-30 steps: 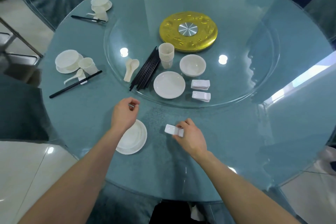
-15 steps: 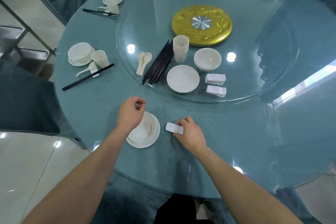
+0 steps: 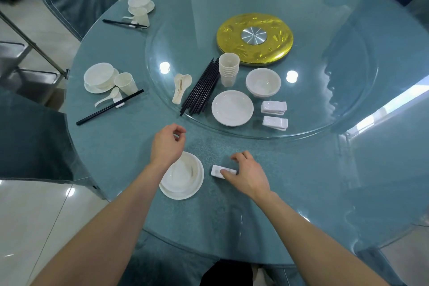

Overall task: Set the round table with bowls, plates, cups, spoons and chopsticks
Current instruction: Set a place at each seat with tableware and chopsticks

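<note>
Chopstick rest (image 3: 218, 170) lies on worktop (image 3: 232, 227) just R of bowl (image 3: 180, 173) on plate (image 3: 183, 194). It's touched by R hand (image 3: 246, 175) thumb only, fingers arched off. L hand (image 3: 167, 145) is loosely curled, nothing seen held. Risk: rest nudged askew, or bowl clipped by L wrist.

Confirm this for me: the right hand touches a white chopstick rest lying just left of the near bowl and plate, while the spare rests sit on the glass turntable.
Not quite. In the head view, the chopstick rest that the right hand touches lies just right of the near bowl and plate, not left. The spare rests do sit on the glass turntable.
</note>
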`<move>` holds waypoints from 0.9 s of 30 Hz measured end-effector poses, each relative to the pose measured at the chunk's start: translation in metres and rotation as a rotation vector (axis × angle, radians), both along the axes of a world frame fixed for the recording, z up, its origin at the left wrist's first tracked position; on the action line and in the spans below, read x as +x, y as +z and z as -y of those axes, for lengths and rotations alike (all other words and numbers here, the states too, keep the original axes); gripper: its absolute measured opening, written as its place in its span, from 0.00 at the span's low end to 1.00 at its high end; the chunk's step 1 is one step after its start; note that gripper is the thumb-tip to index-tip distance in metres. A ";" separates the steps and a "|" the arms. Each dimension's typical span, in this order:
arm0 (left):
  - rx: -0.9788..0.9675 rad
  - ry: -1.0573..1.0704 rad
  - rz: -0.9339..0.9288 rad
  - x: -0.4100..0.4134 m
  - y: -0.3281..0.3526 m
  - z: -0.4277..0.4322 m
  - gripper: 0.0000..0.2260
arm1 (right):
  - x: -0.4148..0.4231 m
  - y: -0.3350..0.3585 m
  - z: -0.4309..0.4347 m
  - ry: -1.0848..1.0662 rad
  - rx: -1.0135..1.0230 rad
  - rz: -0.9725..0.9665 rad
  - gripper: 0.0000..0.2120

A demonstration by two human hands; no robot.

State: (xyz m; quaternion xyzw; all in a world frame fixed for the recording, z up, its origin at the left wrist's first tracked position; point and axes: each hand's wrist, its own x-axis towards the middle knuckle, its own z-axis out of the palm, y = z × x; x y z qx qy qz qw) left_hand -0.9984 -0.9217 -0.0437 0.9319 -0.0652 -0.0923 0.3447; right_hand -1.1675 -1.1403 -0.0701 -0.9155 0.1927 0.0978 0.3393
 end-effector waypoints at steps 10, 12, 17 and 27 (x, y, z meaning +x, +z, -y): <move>0.109 0.031 0.046 0.050 -0.001 0.054 0.02 | 0.030 0.009 0.021 -0.049 0.001 0.050 0.18; 0.146 0.030 0.070 0.058 -0.002 0.068 0.03 | 0.035 0.008 0.024 -0.052 0.008 0.045 0.18; 0.254 0.028 0.095 0.075 -0.005 0.095 0.10 | 0.040 0.005 0.031 -0.042 0.023 0.017 0.18; 0.521 -0.066 0.125 0.086 -0.002 0.113 0.09 | 0.043 0.006 0.045 -0.046 0.029 0.007 0.15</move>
